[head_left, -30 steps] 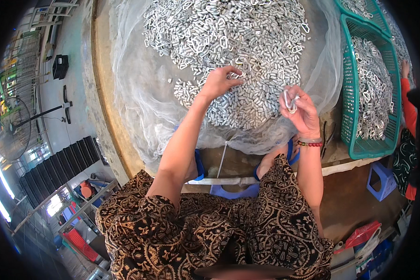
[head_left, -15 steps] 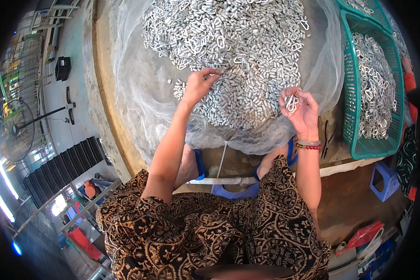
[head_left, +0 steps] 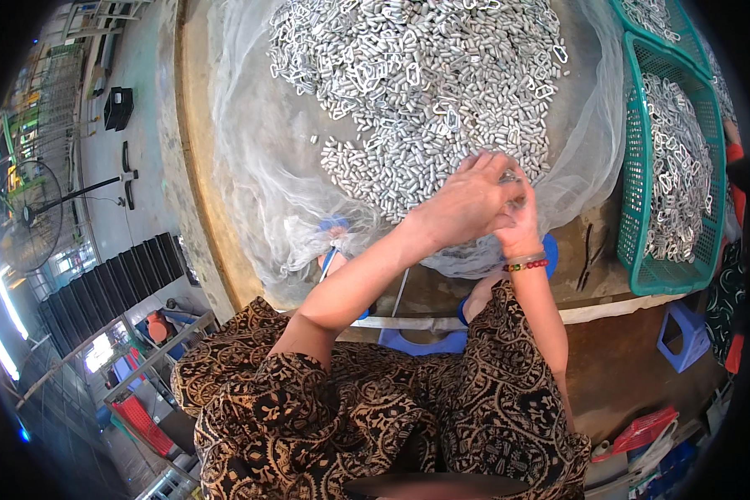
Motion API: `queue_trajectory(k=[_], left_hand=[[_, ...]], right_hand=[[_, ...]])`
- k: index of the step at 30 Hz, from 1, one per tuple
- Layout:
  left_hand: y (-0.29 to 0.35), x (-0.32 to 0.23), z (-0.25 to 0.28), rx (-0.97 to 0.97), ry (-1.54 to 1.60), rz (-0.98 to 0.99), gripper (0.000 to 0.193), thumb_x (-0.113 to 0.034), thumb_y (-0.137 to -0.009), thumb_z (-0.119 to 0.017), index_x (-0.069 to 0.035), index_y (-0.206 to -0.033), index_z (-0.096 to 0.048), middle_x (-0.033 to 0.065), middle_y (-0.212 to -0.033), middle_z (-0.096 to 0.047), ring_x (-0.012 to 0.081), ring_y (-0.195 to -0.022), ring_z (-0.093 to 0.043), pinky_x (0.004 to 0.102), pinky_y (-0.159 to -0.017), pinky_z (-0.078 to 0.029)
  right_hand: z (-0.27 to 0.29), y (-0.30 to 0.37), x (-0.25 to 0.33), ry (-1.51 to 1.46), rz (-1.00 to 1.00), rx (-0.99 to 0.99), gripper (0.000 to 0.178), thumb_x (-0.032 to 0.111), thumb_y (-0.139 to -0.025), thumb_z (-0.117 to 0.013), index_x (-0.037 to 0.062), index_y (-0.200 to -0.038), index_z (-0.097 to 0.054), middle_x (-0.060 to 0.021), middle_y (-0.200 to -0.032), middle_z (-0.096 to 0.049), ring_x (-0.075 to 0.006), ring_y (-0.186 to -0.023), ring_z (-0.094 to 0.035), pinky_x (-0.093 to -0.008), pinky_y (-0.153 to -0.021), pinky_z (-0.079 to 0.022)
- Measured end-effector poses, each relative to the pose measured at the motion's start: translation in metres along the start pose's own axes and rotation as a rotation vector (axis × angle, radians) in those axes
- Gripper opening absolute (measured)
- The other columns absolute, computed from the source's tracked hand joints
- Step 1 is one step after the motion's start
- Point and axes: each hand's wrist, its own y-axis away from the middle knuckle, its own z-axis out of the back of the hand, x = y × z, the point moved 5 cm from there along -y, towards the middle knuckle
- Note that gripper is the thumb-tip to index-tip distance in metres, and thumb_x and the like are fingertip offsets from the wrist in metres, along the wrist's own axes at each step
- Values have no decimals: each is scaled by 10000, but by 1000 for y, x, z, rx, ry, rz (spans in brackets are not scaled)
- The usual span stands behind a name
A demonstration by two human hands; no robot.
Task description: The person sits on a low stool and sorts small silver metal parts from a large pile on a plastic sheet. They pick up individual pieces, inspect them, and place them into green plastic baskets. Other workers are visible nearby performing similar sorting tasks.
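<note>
My left hand (head_left: 467, 202) has crossed over to my right hand (head_left: 518, 223), and the two meet at the near right edge of a heap of small silver metal pieces (head_left: 408, 154). The left fingers are bent together at the right hand's fingers and palm; what they pinch, if anything, is hidden. My right hand is curled upward around oblong metal loops (head_left: 508, 177), mostly covered and blurred now. More oblong loops (head_left: 342, 87) lie among the stubby pieces on the far side of the heap. Beneath the heap spreads a white mesh net (head_left: 254, 192).
A green plastic basket (head_left: 633, 167) of metal loops stands at the right, another green basket (head_left: 698, 48) beyond it. Dark tongs-like tools (head_left: 587, 258) lie beside the net. A blue stool (head_left: 683, 337) is at the lower right. At the far right, a person's red sleeve (head_left: 735, 175) shows.
My left hand has moved right from the heap to meet my right hand. The right hand has shifted slightly nearer me, and its loops are now mostly covered.
</note>
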Motion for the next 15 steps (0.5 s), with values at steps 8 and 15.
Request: queue_trajectory(k=[8,15], left_hand=[[17,117,9,-168,-44,278,223,-132,-759,-675,-53,-964,-639,111,-908,-620,303,-876,-596,389,-765,-478],[44,180,-16,-278,-155,257,168,-152,-773,-673,-39,-896,-659,133,-855,-657,318,-790,-621,376,-712,-492]], right_hand=[[-25,13,74,-234,-19,403,393,241,-930,-440,22,-1256,-453,-234,-1252,-478,-441,-1112,-506,-553,-869,-492],[-39,37,92,-85,46,331,434,327,-947,-406,11,-1241,-456,-273,-1269,-444,-492,-1134,-463,-627,-894,-430]])
